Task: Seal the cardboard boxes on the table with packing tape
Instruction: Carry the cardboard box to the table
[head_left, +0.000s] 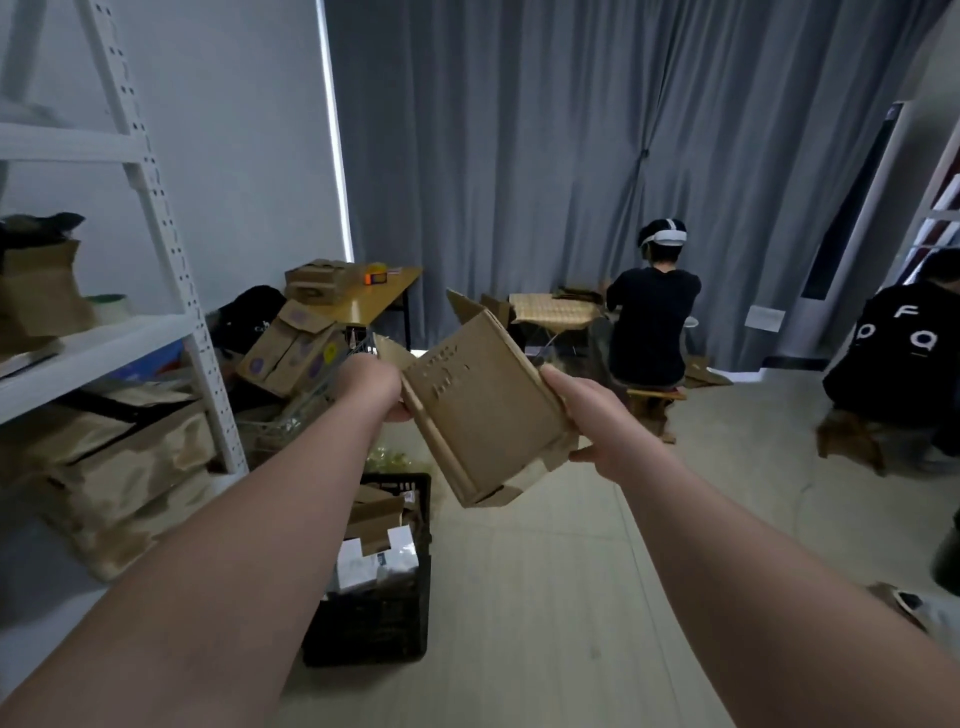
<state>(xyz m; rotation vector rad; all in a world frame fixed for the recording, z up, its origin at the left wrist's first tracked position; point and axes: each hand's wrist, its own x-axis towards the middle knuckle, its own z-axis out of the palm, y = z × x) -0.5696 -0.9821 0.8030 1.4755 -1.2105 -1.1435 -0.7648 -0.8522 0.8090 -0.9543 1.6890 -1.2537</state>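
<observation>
Brown cardboard box (483, 410) tilted in mid-air over the floor (545, 597), left grip (382, 387) and right grip (582, 415) each clamped on one side. Risk: edge-only hold slipping, box dropping toward black plastic crate (374, 634).

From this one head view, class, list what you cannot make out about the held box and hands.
All head view.
1. Left hand grip: fingers hidden behind the cardboard box.
2. Box interior: turned away, only outer walls show.
3. Print on its face: blurred.
4. Black crate contents: partly covered by the left forearm.
</observation>
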